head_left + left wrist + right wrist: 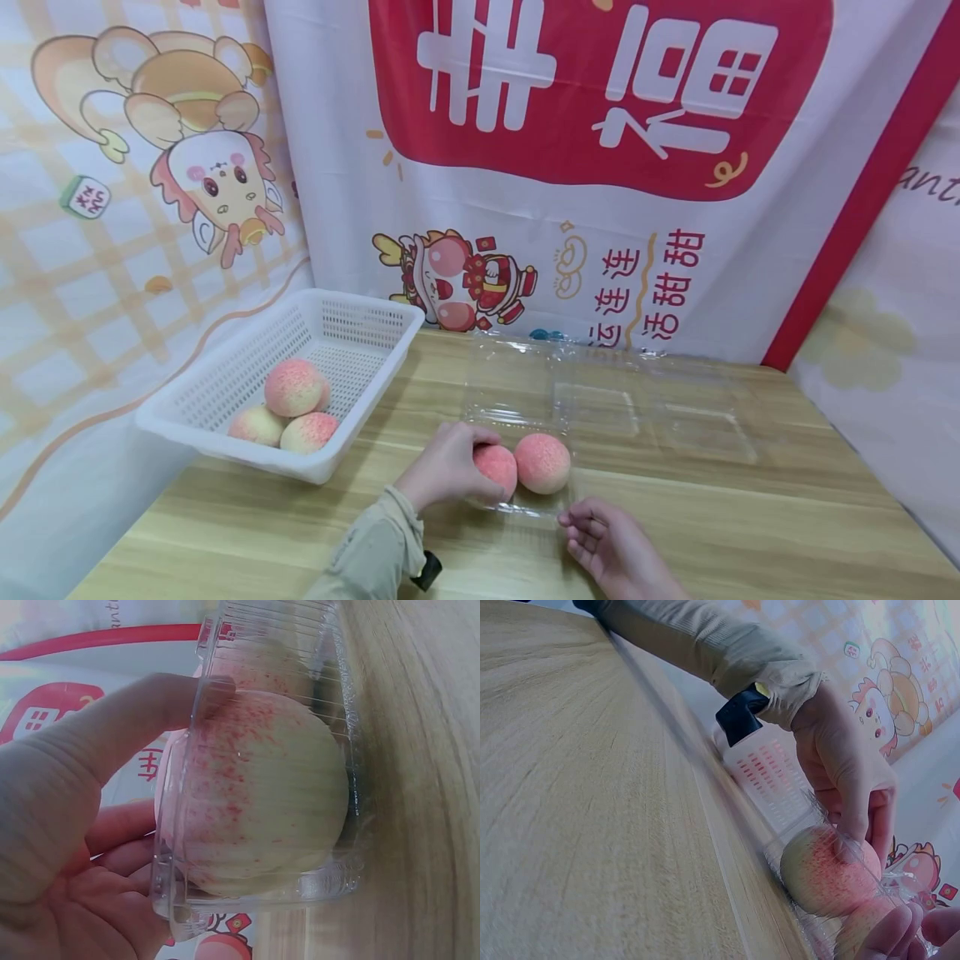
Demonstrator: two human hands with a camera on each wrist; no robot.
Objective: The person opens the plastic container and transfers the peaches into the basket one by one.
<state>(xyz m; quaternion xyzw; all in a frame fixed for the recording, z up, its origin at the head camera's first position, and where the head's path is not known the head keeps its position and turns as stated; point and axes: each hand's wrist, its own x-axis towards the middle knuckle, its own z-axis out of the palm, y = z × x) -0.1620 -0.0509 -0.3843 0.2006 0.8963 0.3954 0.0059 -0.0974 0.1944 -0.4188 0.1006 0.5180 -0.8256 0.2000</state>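
Note:
My left hand holds a pink-and-cream peach from above inside a clear plastic box. In the left wrist view, the thumb and fingers lie about the peach at the box's near wall. A second peach sits right beside it in the box. My right hand is at the box's front right corner, its curled fingertips pinching the rim. In the right wrist view, that hand's fingers show at the lower edge, near the second peach. The box's lid lies folded back.
A white perforated basket with several peaches stands at the left. Other clear plastic boxes lie behind to the right on the wooden table. Printed cloths hang behind and at the left.

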